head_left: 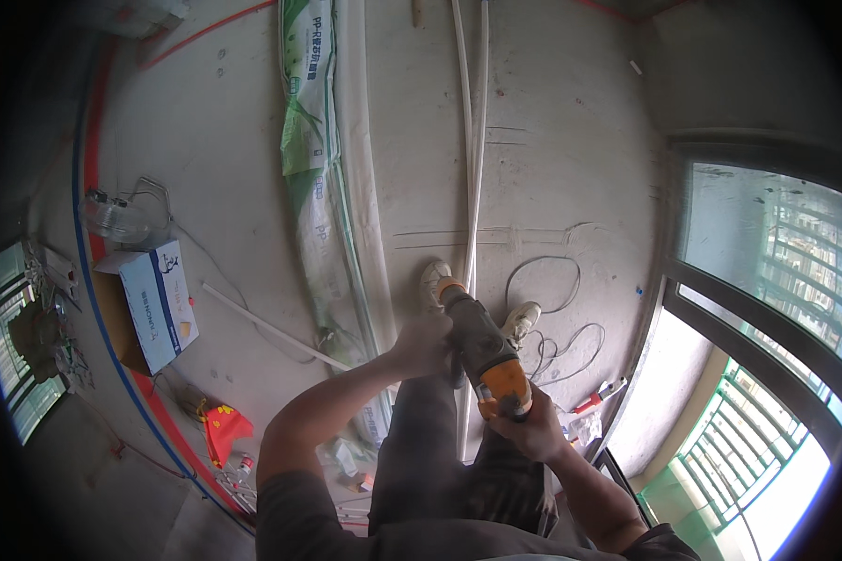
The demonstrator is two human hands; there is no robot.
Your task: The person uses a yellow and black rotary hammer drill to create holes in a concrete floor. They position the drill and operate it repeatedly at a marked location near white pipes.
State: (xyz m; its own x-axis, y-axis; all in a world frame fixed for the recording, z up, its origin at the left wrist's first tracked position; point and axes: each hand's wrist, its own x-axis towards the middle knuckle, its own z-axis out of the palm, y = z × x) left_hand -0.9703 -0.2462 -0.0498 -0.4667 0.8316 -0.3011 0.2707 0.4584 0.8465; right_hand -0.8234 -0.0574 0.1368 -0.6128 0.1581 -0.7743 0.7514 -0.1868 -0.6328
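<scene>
An orange and dark grey rotary hammer drill [485,348] is held in front of my body, above my shoes. My left hand [425,344], slightly blurred, is closed at the drill's left side, around what looks like its side handle. At the rear orange end, my right hand [530,426] grips the back handle. The front of the tool points away from me, near my left shoe [434,280]; whether a bit is fitted I cannot tell. My right shoe [521,323] stands to the right of the drill.
Long white pipes [478,159] run along the concrete floor between my feet. Left of them lies a green and white plastic pipe wrapper [311,140]. Loose cable [544,280] coils at right, beside windows [767,243]. A cardboard box [150,309] and red bag [223,432] are at left.
</scene>
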